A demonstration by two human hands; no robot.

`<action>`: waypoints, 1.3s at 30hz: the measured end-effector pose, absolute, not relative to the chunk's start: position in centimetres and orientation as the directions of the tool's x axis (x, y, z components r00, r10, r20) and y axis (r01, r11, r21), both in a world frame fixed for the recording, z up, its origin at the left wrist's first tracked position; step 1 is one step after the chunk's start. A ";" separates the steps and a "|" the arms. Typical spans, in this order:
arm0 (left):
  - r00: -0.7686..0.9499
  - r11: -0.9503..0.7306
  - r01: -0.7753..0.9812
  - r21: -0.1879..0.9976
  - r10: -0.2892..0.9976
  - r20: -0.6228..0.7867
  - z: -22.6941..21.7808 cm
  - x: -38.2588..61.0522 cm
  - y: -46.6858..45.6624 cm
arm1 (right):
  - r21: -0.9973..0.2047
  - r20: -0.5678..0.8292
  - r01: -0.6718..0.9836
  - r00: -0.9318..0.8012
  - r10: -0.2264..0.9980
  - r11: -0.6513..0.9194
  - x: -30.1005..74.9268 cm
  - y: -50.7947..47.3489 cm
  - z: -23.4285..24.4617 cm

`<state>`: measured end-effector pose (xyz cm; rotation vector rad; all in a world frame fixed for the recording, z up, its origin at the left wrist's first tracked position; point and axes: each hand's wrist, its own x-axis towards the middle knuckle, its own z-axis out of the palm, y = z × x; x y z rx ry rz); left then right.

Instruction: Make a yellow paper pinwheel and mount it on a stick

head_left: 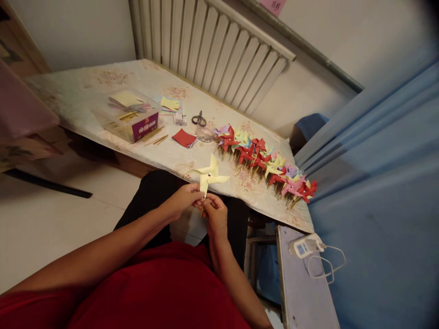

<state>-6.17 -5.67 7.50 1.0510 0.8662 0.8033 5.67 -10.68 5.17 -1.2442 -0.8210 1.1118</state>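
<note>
A pale yellow paper pinwheel (209,175) on a thin wooden stick is held between my two hands at the table's front edge, its blades facing up. My left hand (187,199) pinches it just below the blades. Lower down, the fingers of my right hand (216,214) are closed round the stick. Beyond the pinwheel lies a stack of red paper squares (184,138). To the right, rows of finished pinwheels (259,157) in red, yellow, pink and purple stand on their sticks.
A clear plastic box (132,121) with paper and sticks stands at the left, loose sticks (152,136) beside it. Scissors (199,119), yellow paper squares (169,104) and a clear dish (206,134) lie behind. A white power strip (306,246) with a cable rests on a bench (305,292).
</note>
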 end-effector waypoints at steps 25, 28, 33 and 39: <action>0.269 0.194 -0.032 0.981 0.946 -0.178 7.3 -5.1 -5.8 | -0.973 -0.086 -0.230 0.285 0.955 -0.018 5.5 -10.8 4.8; 0.282 0.216 -0.038 0.976 0.939 -0.196 7.3 -5.2 -5.9 | -0.973 -0.089 -0.230 0.284 0.955 -0.023 5.5 -10.7 4.6; 0.285 0.236 -0.043 0.971 0.934 -0.215 7.5 -5.2 -5.9 | -0.973 -0.089 -0.230 0.273 0.958 -0.025 5.6 -10.7 4.5; 0.287 0.249 -0.026 0.968 0.929 -0.231 7.2 -5.1 -5.9 | -0.972 -0.091 -0.235 0.260 0.961 -0.028 5.6 -10.6 4.6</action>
